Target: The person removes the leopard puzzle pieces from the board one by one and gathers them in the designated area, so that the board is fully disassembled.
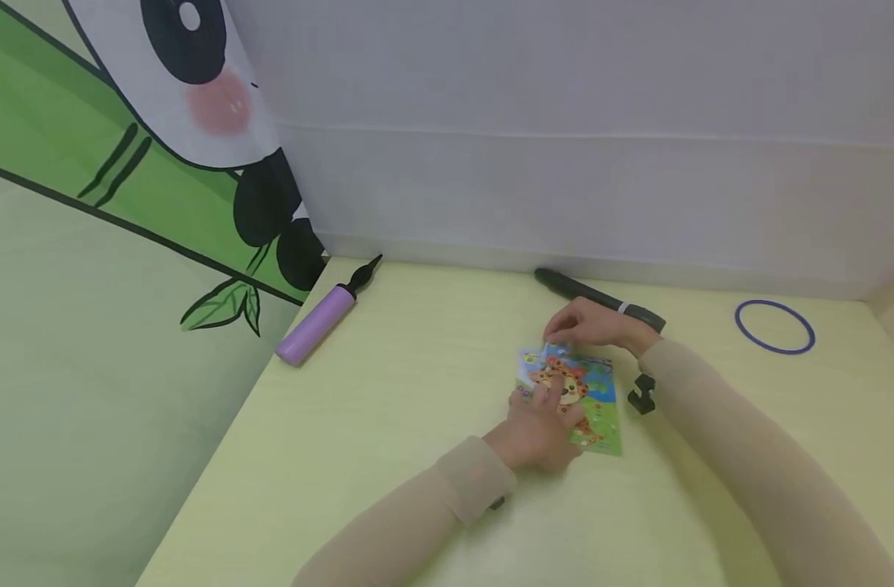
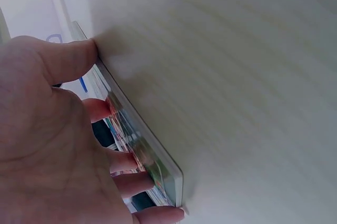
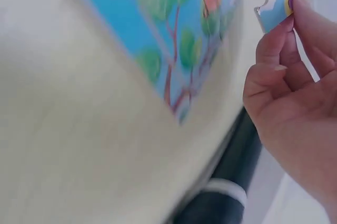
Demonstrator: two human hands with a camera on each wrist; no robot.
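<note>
The right hand (image 1: 596, 324) pinches a jigsaw piece (image 3: 274, 4) at the far corner of the puzzle board (image 1: 601, 399), which lies mid-table, nearer the back edge. The left hand (image 1: 540, 424) presses flat on the board, fingers (image 2: 113, 161) spread, thumb at its edge. Fitting well probably means keeping the board pinned while the piece is squared over its gap. The gap itself is hidden under the fingers. A black cylinder (image 1: 601, 297) lies just behind, along the back edge.
</note>
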